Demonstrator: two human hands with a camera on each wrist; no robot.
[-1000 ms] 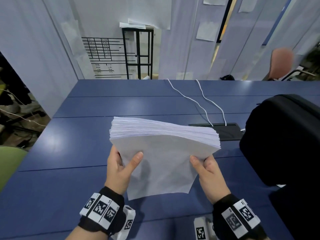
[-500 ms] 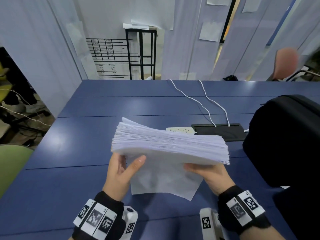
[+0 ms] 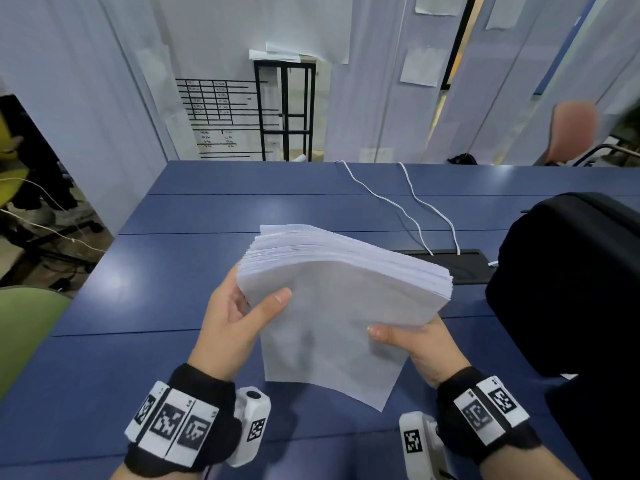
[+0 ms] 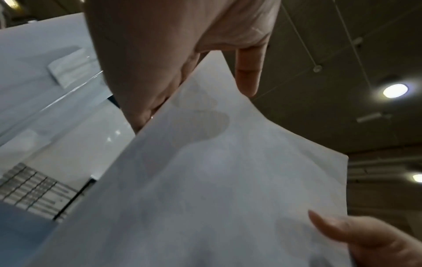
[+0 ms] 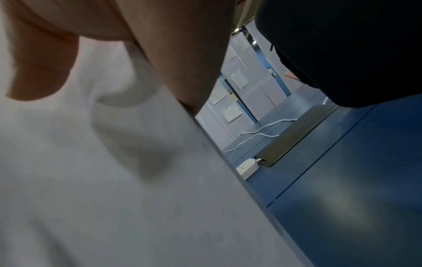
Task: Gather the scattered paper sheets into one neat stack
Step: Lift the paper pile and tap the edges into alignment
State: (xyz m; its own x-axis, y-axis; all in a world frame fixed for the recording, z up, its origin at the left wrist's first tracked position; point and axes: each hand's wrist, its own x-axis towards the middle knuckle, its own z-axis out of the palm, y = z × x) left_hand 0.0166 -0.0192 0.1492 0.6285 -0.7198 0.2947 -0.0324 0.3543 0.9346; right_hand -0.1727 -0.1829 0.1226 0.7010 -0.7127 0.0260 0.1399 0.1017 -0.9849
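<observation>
A thick stack of white paper sheets (image 3: 339,299) is held upright above the blue table (image 3: 156,278), its lower corner pointing down at the tabletop. My left hand (image 3: 242,306) grips the stack's left edge, thumb on the near face and fingers behind. My right hand (image 3: 408,337) grips the right edge, thumb across the near sheet. The upper edges are fanned and uneven. In the left wrist view the paper (image 4: 217,180) fills the frame under my left hand (image 4: 178,59). In the right wrist view the paper (image 5: 102,180) is pinched by my right hand (image 5: 118,41).
A black backpack (image 3: 571,282) stands on the table at the right, close to my right hand. Behind the stack lie a black cable tray (image 3: 464,261) and two white cables (image 3: 415,209). A white power strip (image 5: 247,167) lies beside the tray. A green chair (image 3: 24,323) stands at the left.
The stack has tipped from nearly flat back to upright, its face toward me. My right thumb has come round onto the near sheet. The power strip is hidden behind the paper again.
</observation>
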